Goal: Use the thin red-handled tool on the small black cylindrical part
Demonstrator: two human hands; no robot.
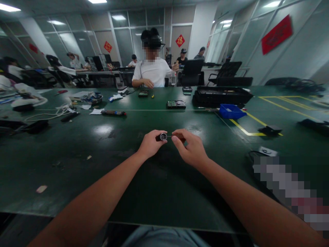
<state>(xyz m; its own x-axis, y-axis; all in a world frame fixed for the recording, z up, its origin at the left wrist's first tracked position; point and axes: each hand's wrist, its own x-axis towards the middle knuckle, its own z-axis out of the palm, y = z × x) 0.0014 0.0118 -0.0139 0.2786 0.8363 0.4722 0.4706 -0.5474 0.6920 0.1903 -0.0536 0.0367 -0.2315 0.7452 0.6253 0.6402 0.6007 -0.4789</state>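
My left hand (151,143) is closed around a dark cylinder (163,137), its round, silver-rimmed end turned toward me. Only that end shows; the fingers cover the rest. Close by on the right, my right hand (190,145) has its thumb and forefinger pinched together at the cylinder's side. A thin, light, pin-like piece (169,136) spans the small gap between the cylinder and those fingertips. What kind of piece it is cannot be made out. Both hands are held over the middle of the green table (123,178).
Beyond my hands lie a hard drive (176,104), a black tray (221,96) and a blue bin (231,111). A pen-shaped electric screwdriver (113,112) lies left, near a white cable (48,115). Across the table is a person in a white shirt (153,73). Yellow tape (246,128) marks the right side.
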